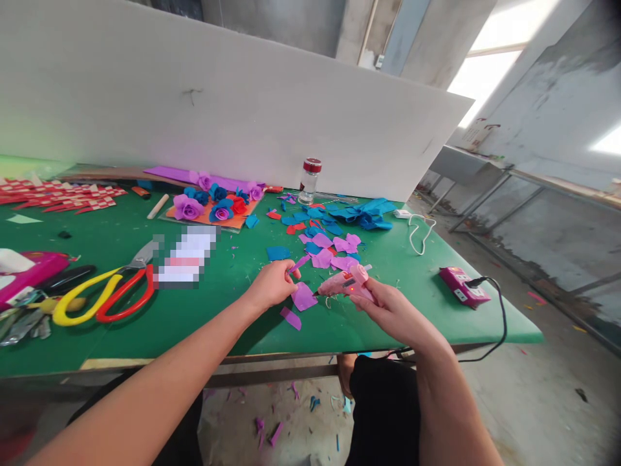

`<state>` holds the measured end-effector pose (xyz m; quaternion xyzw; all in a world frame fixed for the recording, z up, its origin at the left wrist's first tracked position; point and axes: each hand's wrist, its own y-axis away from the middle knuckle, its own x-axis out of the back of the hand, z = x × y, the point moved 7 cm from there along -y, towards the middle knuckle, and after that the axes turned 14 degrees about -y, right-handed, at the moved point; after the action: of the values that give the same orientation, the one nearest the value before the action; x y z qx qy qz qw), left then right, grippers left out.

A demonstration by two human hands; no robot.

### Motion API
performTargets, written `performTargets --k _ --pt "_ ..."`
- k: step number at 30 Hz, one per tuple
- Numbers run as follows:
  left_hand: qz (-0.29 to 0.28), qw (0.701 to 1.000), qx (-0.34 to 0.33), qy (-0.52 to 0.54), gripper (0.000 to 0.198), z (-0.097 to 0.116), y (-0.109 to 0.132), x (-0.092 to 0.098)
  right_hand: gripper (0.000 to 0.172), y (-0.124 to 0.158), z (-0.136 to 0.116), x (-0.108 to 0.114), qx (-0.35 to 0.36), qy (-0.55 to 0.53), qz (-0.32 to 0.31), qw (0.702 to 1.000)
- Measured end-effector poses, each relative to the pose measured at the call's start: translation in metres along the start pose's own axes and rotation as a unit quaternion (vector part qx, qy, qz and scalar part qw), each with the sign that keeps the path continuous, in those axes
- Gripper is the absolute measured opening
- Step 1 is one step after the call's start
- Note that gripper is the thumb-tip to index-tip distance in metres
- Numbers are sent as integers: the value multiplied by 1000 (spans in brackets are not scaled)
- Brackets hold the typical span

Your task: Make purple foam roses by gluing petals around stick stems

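Note:
My right hand (pixel 388 307) is wrapped round the handle of a pink glue gun (pixel 339 283), whose nozzle points left. The tip meets or nearly meets the right edge of a purple paper petal (pixel 305 297) on the green table. In my left hand (pixel 274 283), thumb and finger pinch a narrow rolled purple paper strip (pixel 299 263), held just above that petal. Another purple scrap (pixel 291 318) lies below it. Several purple petals (pixel 322 259) are scattered beyond the glue gun, mixed with blue and red pieces.
Finished paper flowers (pixel 188 207) rest on an orange sheet at back left. Large scissors (pixel 104 301) lie on the left. A red-lidded glass jar (pixel 309 182) stands before the white board (pixel 242 97). A magenta power socket (pixel 464 287) with a black cord sits near the table's right edge.

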<state>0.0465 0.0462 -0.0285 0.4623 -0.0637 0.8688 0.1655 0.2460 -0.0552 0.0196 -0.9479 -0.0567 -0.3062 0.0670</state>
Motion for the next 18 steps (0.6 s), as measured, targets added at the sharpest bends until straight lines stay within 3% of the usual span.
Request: performTargets --k 4,9,13,18 --pt "-8 998 11 67 19 -9 -3 -5 34 -3 9 2 -38 -101 -14 994" --pt "-13 987 17 159 20 -8 -2 -1 41 -4 15 0 -79 -293 -31 952" --pt "-20 970 44 238 23 -3 5 8 43 -6 18 5 -70 -369 12 927" --pt "-49 939 62 334 37 1 10 11 41 -9 33 13 -102 -391 64 913"
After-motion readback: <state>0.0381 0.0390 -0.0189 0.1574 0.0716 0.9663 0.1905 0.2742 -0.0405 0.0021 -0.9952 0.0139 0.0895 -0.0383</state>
